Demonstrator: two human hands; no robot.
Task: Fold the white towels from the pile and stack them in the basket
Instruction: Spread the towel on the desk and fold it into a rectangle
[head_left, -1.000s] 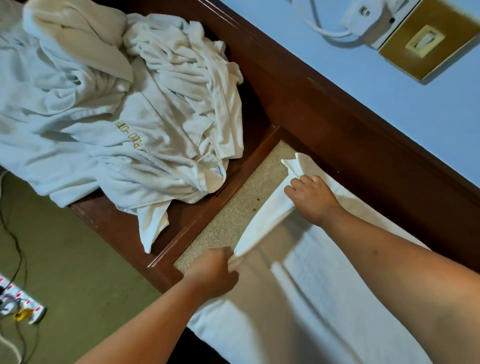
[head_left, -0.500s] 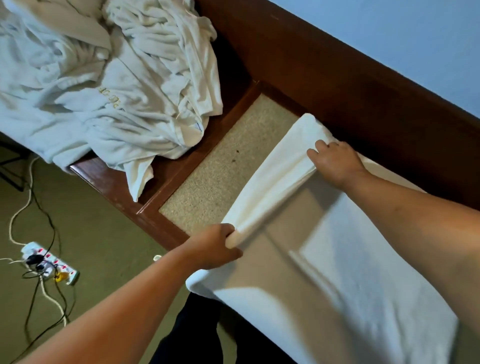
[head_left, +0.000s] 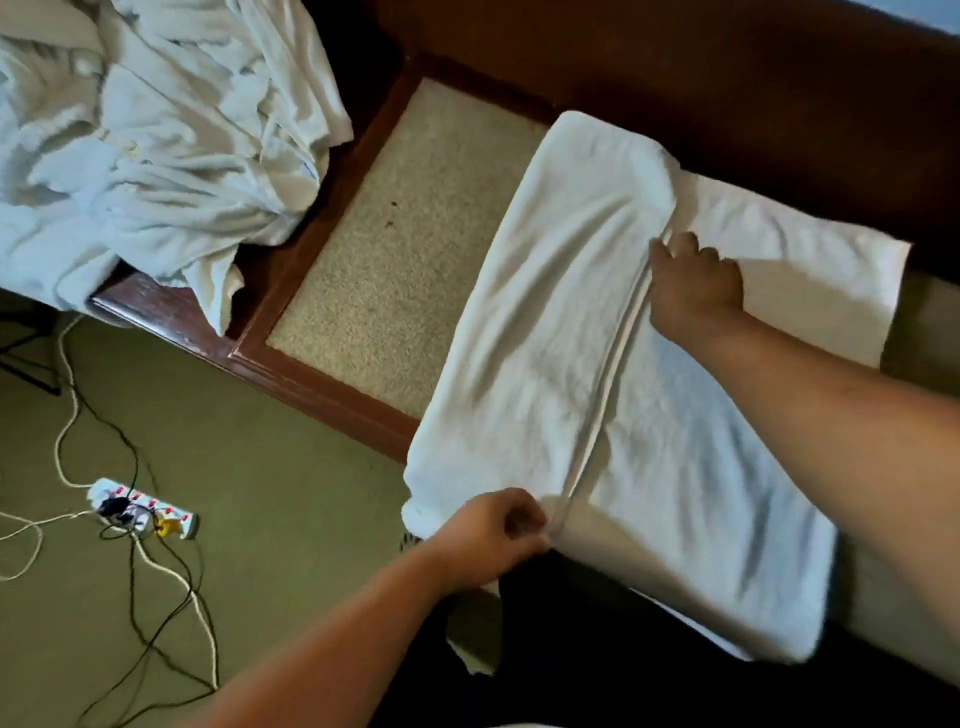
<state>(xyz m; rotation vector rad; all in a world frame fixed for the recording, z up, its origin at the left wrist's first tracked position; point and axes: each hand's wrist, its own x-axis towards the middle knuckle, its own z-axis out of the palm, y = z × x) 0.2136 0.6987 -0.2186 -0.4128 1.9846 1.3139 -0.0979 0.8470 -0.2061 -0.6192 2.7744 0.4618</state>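
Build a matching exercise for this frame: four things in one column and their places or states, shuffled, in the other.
Things
1. towel pile
2. towel being folded
3. power strip
4. left hand

Places or states
a. lying on the green floor
b. pinching the near end of the folded-over edge
c. crumpled at the far left of the wooden top
d. spread flat with one side folded over

Pairs: 1-c; 2-d; 3-a; 4-b
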